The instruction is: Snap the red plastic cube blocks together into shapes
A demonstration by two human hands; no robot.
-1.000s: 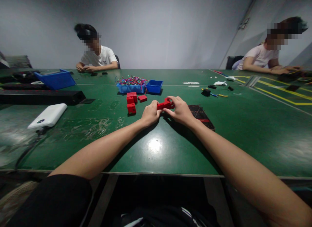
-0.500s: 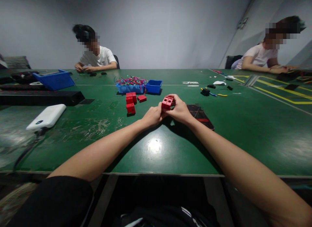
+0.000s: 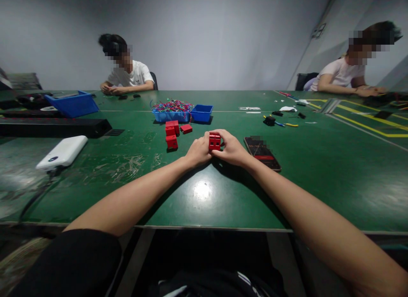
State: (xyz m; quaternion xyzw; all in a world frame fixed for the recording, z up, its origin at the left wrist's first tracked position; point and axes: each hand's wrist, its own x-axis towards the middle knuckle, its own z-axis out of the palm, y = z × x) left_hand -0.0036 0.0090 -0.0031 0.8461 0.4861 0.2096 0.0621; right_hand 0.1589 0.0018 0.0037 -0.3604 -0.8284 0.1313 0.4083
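Note:
Between both hands is a red plastic block (image 3: 214,141) with two small square holes facing me. My left hand (image 3: 199,151) grips its left side, and my right hand (image 3: 232,149) is curled round its right side, thumb low on the front. Both hands are closed on it, just over the green table; some fingers are hidden behind. Left of them lie several more red blocks (image 3: 171,141), with a flatter red piece (image 3: 186,129) set apart. A phone (image 3: 263,154) with a lit screen lies right of my right hand.
A blue tray of coloured wires (image 3: 172,115) stands beside a smaller blue bin (image 3: 202,113) beyond the blocks. A white power bank (image 3: 62,152) with a cable lies left. Pliers (image 3: 280,124) lie at the right. Two people sit across the green table (image 3: 318,178).
The red block has been turned in my hands so its two-holed face points toward me, and it sits slightly lower and left. More of the phone shows.

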